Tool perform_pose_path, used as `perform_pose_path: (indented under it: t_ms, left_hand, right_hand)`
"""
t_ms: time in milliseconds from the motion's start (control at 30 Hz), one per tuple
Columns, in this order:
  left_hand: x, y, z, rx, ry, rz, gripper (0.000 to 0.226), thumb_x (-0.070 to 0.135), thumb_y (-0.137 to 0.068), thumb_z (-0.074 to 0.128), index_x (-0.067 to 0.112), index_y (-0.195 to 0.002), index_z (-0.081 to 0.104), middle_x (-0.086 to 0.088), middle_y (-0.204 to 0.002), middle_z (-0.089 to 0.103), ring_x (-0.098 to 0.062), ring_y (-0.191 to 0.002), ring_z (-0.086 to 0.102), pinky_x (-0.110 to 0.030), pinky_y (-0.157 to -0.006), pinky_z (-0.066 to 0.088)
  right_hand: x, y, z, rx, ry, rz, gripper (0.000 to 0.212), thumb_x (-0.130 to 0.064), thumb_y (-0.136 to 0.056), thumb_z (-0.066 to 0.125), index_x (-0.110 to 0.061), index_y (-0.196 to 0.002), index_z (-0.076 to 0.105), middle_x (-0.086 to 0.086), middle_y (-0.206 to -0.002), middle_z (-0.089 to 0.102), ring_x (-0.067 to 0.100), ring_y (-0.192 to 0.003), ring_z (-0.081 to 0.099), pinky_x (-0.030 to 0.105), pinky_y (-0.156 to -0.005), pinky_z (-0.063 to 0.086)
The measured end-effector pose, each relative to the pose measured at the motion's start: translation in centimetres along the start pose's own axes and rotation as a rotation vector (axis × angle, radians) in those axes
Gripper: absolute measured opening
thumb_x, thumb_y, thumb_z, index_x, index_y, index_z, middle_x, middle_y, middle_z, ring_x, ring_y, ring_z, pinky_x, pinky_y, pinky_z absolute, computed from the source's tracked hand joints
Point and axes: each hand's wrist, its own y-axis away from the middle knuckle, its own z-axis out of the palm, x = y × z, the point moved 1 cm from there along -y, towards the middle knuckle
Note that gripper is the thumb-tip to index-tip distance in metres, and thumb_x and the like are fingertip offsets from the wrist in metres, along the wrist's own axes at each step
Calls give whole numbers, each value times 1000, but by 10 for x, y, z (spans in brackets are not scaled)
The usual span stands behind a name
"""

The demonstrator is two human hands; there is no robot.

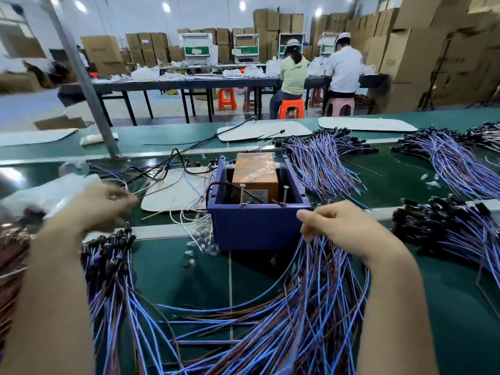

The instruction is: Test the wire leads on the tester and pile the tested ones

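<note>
Right hand (334, 226) pinches the blue-and-brown wire leads (305, 307) by their ends, right at the front right corner of the blue tester box (254, 228); left hand (102, 204), left of that box, is blurred, grip unclear

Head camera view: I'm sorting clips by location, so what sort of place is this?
Probably a factory assembly floor: bundles of blue and brown wire leads lie on the green bench, cardboard boxes are stacked along the walls, and two workers sit on stools at a long table behind.
</note>
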Motion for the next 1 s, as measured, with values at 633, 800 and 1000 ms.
perform_pose_path:
  t_ms: [633,800,1000]
  left_hand:
    - [-24,-10,54,-58,-442,-121,19,-3,-82,65,6,-98,71,-18,-98,70,-25,-75,65,-29,-71,49]
    - [42,21,34,226,-34,367,16,2,-89,62,12,-100,65,-7,-94,70,-8,-66,67,-16,-69,53]
    - [120,124,61,-423,422,906,11,10,-85,66,4,-94,62,-16,-95,68,-24,-81,67,-32,-74,57]
  right_hand:
    - [-4,1,5,-109,-56,1,28,-41,-94,55,-18,-87,70,0,-76,75,15,-86,70,27,-80,49]
    - [-21,6,12,-190,-245,-34,33,-36,-101,40,-13,-102,64,8,-75,75,19,-75,72,23,-62,54]
    - [-55,13,36,-494,-754,-164,58,-54,-89,38,-8,-119,59,22,-91,70,35,-75,69,31,-57,57]
